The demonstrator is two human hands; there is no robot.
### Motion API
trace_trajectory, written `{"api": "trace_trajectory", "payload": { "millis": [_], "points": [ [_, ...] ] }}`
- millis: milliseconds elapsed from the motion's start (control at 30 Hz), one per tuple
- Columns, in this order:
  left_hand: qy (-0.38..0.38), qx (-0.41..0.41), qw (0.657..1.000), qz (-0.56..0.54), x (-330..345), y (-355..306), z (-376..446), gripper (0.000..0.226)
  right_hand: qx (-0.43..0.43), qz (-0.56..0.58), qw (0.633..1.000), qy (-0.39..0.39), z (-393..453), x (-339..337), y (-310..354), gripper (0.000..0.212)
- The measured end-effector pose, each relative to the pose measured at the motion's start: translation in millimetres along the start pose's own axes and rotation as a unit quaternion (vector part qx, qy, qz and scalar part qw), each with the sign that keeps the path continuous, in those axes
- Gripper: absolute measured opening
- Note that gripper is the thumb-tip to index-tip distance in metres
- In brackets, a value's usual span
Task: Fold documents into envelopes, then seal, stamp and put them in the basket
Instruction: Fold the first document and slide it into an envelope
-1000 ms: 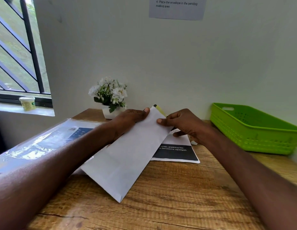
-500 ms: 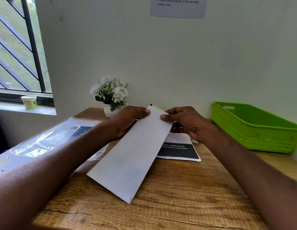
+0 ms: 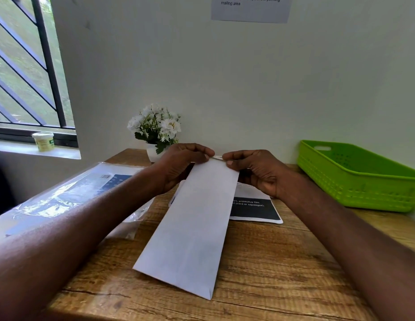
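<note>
A long white envelope [image 3: 192, 228] lies lengthwise on the wooden table [image 3: 271, 262], its near end pointing toward me. My left hand [image 3: 181, 165] pinches the far left corner of its top edge. My right hand [image 3: 255, 172] pinches the far right corner, and a thin strip of flap shows between the two thumbs. A printed sheet [image 3: 255, 207] with a black band lies under the envelope to the right. The green plastic basket [image 3: 359, 179] stands at the right edge of the table and looks empty.
A clear plastic pack [image 3: 63, 198] of papers lies at the left of the table. A small white pot of white flowers [image 3: 155, 133] stands against the wall behind my hands. A small tub [image 3: 43, 141] sits on the window sill.
The envelope has swung from a diagonal to nearly straight toward me. Both hands have closed in on its far edge, hiding the yellow-tipped thing that showed behind it.
</note>
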State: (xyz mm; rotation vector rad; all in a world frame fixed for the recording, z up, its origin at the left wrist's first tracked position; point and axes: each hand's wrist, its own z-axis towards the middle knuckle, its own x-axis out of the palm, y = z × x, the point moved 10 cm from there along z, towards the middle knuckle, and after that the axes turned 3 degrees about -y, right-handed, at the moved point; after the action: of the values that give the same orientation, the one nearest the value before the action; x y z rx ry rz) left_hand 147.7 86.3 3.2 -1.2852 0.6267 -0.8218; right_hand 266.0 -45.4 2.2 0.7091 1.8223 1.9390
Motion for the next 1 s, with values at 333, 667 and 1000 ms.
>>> {"api": "trace_trajectory", "payload": {
  "millis": [333, 667, 1000],
  "points": [
    [-0.048, 0.056, 0.995, 0.065, -2.8, -12.7, -7.8, 0.023, -0.005, 0.022, 0.999, -0.026, -2.4, 2.5, 2.0, 0.017],
    [-0.018, 0.058, 0.997, 0.042, 15.5, -19.9, -12.9, 0.042, -0.045, 0.026, 0.998, -0.039, -2.8, 10.7, 9.2, 0.028],
    [-0.056, -0.018, 0.994, -0.094, 0.4, -8.8, -6.2, 0.028, -0.041, 0.039, 0.997, -0.045, 0.3, -7.2, 16.1, 0.032]
  ]
}}
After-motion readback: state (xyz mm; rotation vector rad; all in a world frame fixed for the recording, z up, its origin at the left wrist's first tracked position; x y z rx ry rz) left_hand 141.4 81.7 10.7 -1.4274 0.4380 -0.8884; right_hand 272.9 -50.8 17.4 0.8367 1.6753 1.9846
